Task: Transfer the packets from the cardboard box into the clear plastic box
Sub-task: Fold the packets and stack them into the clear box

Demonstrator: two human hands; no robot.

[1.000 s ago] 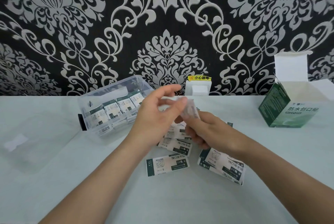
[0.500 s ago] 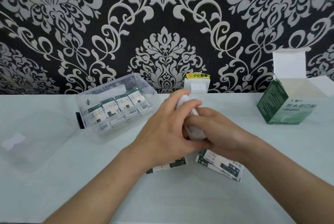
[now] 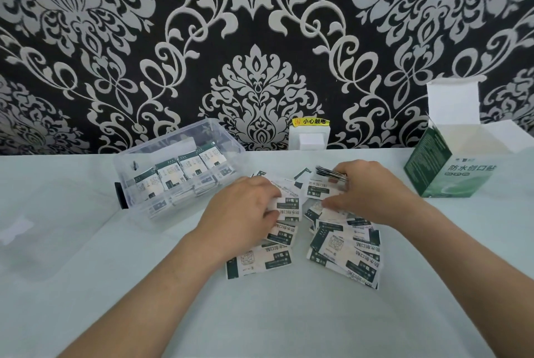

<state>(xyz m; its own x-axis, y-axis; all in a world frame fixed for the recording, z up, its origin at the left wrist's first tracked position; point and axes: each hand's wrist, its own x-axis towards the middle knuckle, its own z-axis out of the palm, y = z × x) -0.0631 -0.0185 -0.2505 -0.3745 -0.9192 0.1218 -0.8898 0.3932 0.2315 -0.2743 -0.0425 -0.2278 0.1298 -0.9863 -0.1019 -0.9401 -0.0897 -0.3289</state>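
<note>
**Both hands in the pile of packets**

The left hand point(image 3: 245, 208) lies low on the table point(image 3: 260, 320), its fingers bent over the loose packets point(image 3: 346, 248). It pinches one packet point(image 3: 287, 207) between thumb and fingertips. The right hand point(image 3: 375, 193) reaches in from the other side. Its fingers curl round a small stack of packets point(image 3: 332, 174), seen edge-on at the far side of the pile, and its thumb presses down on the packets beneath.

The loose packets are green and white. They lie spread flat and overlapping between and just in front of the two hands, some face up, with several fanned out below the right wrist.

The clear plastic box point(image 3: 127, 167) stands just left of the pile, open, and it holds a row of upright packets point(image 3: 179, 174). The cardboard box point(image 3: 450, 175), green with its flaps raised, stands well apart at the right, near the wall. A clear lid point(image 3: 31, 230) lies flat at the far left. A white socket point(image 3: 309, 139) with a yellow sticker sits on the patterned wall point(image 3: 260, 39) behind the table.
</note>
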